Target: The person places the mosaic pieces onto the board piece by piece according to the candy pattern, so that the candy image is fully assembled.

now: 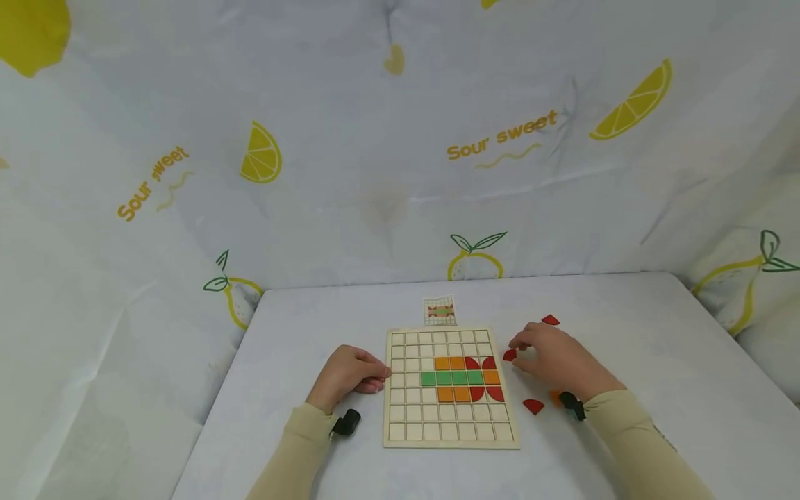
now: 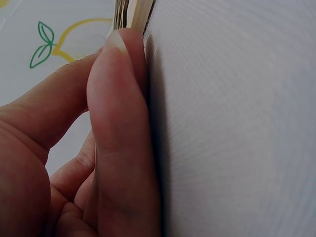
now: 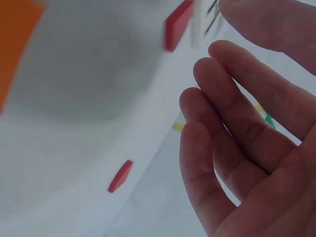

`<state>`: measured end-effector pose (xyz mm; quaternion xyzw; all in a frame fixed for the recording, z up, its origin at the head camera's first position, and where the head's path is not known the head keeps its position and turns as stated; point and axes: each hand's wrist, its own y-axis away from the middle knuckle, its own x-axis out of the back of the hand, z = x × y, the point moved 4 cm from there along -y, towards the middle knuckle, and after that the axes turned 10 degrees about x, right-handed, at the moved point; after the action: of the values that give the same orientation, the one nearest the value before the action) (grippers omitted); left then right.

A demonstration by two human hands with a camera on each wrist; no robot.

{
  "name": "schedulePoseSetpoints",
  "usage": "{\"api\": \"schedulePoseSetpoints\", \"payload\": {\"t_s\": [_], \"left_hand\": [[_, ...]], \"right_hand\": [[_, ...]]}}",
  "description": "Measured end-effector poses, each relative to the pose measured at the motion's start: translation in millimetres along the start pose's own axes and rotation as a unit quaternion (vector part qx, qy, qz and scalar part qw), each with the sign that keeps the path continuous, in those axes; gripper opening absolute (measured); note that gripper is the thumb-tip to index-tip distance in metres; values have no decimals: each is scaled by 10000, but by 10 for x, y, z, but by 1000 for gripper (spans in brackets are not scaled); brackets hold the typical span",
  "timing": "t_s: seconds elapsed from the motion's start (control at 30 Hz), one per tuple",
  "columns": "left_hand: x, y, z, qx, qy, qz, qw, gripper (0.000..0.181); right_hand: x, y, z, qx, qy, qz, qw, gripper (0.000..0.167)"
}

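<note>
Board (image 1: 396,413), lower center, sits pinched by the left hand (image 1: 348,373); the right hand (image 1: 557,356), grip parted, hovers beside a red piece (image 1: 509,355).

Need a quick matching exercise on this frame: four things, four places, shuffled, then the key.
Things
1. Left hand
2. Right hand
3. Pattern card
4. Green square tiles

Places
A. Just past the far edge of the gridded board
B. In a row on the board
C. To the right of the board
D. At the board's left edge

Pairs: 1-D, 2-C, 3-A, 4-B
</note>
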<state>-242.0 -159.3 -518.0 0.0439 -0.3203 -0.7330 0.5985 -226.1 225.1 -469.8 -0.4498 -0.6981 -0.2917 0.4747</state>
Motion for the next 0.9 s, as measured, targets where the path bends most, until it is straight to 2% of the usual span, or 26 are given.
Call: {"api": "schedulePoseSetpoints", "payload": {"t_s": [0.3,0.63,0.9], "left_hand": [[10,-3,1,-2,-19,17,10000,19],[8,-11,11,-28,-22,-5,10000,17],[7,-15,2,63,-13,19,10000,18]], "right_hand": [[-16,-34,111,-31,-170,-173,9997,24],[-53,-68,162,-104,-164,-195,9996,21],[-81,-104,188,-37,-199,-164,9997,15]]}}
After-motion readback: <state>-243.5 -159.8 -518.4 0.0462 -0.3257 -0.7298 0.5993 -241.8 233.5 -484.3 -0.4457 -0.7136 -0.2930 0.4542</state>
